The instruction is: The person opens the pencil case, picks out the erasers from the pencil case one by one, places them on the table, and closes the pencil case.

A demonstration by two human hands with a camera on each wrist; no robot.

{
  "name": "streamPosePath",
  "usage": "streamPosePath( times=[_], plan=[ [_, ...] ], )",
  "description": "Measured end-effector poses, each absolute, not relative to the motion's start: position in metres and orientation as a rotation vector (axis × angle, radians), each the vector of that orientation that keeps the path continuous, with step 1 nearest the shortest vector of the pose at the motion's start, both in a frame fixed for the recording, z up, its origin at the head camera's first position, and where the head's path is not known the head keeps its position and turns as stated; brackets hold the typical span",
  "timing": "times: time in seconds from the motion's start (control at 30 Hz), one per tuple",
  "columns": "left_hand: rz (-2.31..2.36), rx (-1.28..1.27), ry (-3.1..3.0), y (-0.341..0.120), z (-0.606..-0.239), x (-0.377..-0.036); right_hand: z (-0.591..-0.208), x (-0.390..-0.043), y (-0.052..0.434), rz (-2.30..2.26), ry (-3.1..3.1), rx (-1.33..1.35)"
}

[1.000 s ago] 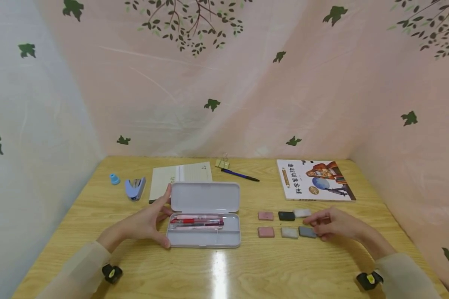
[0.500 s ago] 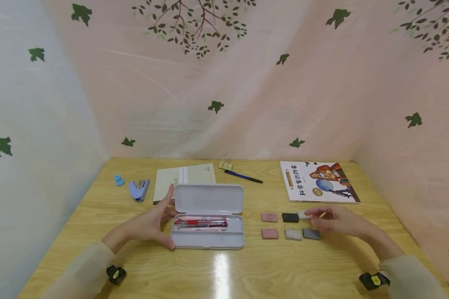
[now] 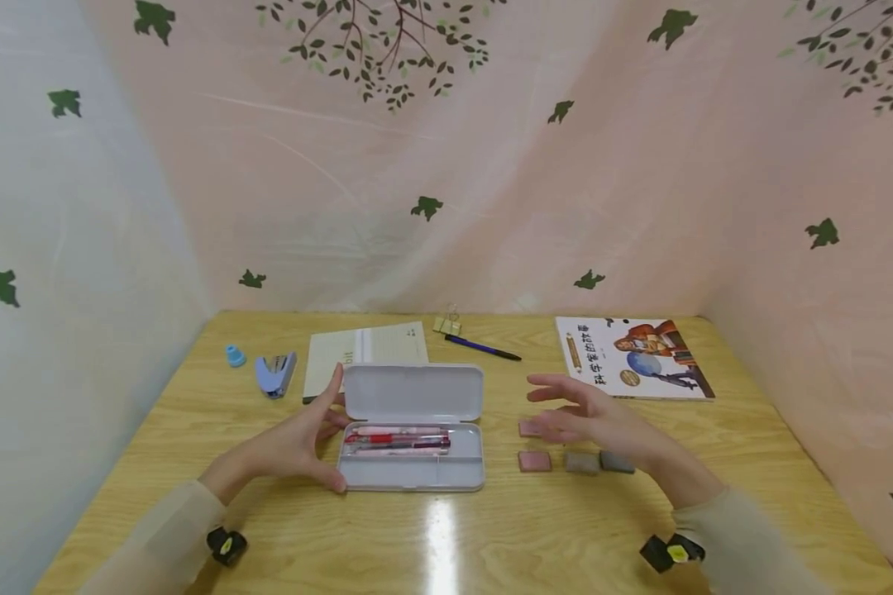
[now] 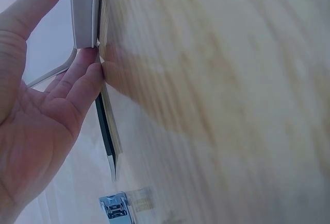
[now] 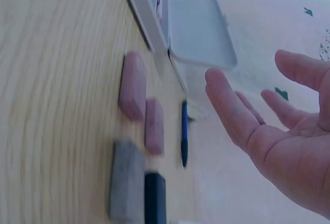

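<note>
In the head view, my left hand (image 3: 286, 454) holds the left end of an open pencil case (image 3: 387, 473), thumb at its front corner and fingers behind. Several pens (image 3: 398, 440) lie in its back compartment. My right hand (image 3: 610, 426) hovers with loosely spread fingers over the erasers, holding nothing. Below it are a pink eraser (image 3: 534, 461), a greyish-white eraser (image 3: 582, 464) and a dark grey eraser (image 3: 616, 462). Behind them, a second pink eraser (image 3: 527, 427) is partly covered by the hand. The right wrist view also shows a black eraser (image 5: 155, 198), hidden from the head view.
Behind the case lies a notebook (image 3: 398, 343), with a blue stapler (image 3: 274, 377) and a small light-blue cone-shaped object (image 3: 234, 356) to its left. A gold binder clip (image 3: 446, 326) and blue pen (image 3: 484, 347) lie at the back, and a picture-covered book (image 3: 632, 355) at back right.
My right hand has lifted away from the right-hand erasers and moved left over the row, its fingers spreading. My left hand stays on the pencil case.
</note>
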State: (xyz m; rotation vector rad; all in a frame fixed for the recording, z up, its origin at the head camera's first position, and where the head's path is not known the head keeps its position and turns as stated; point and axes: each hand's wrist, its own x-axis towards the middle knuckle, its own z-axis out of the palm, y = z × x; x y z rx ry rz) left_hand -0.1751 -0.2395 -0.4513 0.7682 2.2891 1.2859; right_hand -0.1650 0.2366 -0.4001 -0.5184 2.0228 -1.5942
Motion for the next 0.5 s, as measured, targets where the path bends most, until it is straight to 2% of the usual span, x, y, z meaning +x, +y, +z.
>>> streamPosePath(
  times=[0.5],
  plan=[
    [1.311,0.792,2.289,-0.241,-0.452,-0.171,-0.422,-0.179,0.174,-1.750,1.654,-0.318]
  ],
)
